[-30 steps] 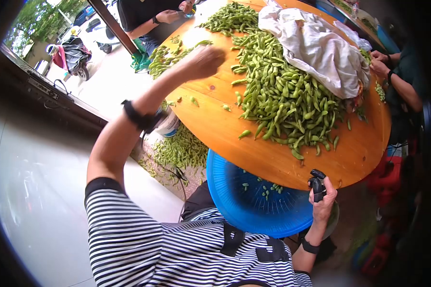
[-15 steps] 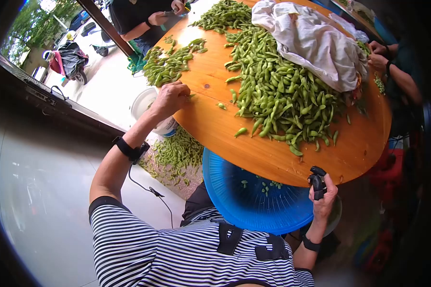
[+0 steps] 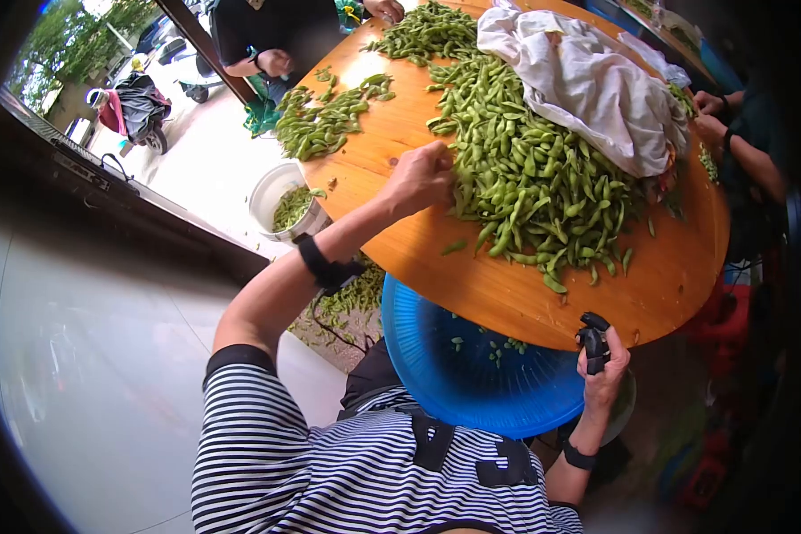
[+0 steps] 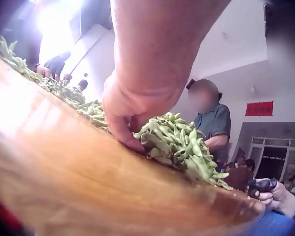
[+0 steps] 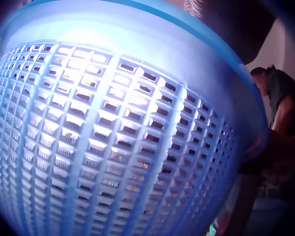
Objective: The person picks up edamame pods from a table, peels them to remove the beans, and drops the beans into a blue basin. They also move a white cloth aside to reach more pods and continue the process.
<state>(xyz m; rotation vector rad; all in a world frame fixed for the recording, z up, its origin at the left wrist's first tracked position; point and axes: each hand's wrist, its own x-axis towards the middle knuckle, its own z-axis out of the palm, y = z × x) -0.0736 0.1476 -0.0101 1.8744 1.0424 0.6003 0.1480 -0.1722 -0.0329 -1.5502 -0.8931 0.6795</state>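
In the head view, my left hand [image 3: 418,182] is at the near left edge of a big heap of green edamame pods [image 3: 543,178] on a wooden table [image 3: 400,254]. The left wrist view shows its fingers [image 4: 120,132] curled down on pods at the heap's edge, close over the tabletop. My right hand [image 3: 605,383] stays beside the table's near edge, loosely bent, with black coverings on thumb and forefinger. Nothing shows between them. Below it is a blue plastic basket [image 3: 400,356] holding several shelled beans [image 3: 498,347]. Its slotted wall fills the right wrist view.
A white cloth [image 3: 587,98] lies over the heap's far side. Another small pile of pods [image 3: 325,125] is at the table's left. A white bucket [image 3: 267,196] stands beside the table, with green husks on the floor. Other people's hands [image 3: 707,116] work at the far and right edges.
My left hand came down from over the small pile to the table's left edge, then moved right to the big heap. Loose pods there are gone from the bare wood. My right hand stayed still.
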